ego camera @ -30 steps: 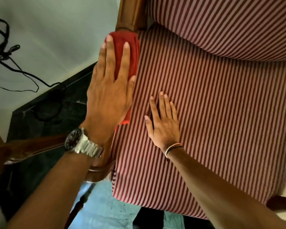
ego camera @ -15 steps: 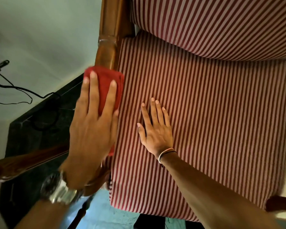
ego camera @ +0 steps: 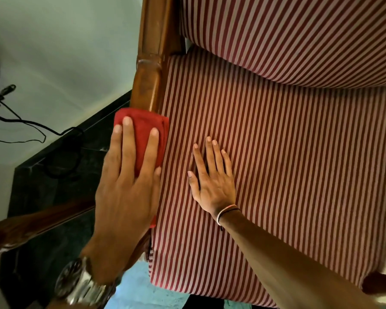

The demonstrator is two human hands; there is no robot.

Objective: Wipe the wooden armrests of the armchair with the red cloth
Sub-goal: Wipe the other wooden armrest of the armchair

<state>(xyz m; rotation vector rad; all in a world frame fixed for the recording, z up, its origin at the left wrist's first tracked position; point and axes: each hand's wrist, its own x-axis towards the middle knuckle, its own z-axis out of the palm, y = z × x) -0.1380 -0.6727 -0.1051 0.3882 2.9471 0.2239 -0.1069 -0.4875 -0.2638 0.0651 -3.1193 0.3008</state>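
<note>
on the armrest: red cloth pinned flat under the left hand

over on the chair's left side, the left hand (ego camera: 126, 188) lies flat on the red cloth (ego camera: 146, 134), fingers stretched forward and a little spread, grip open and pressing rather than clutching. the cloth sits folded across the wooden armrest (ego camera: 148, 81), its front edge showing just past the fingertips, bare polished wood running on beyond it toward the chair back. a metal wristwatch (ego camera: 80, 284) shows at that wrist, slightly blurred. and the right hand (ego camera: 212, 181) rests palm down on the striped seat cushion (ego camera: 288, 163), just beside the cloth, fingers loose and apart, holding nothing, with a thin band (ego camera: 226, 210) at the wrist. beyond the armrest, dark floor and a black cable (ego camera: 20, 123) trailing against a pale wall.
</note>
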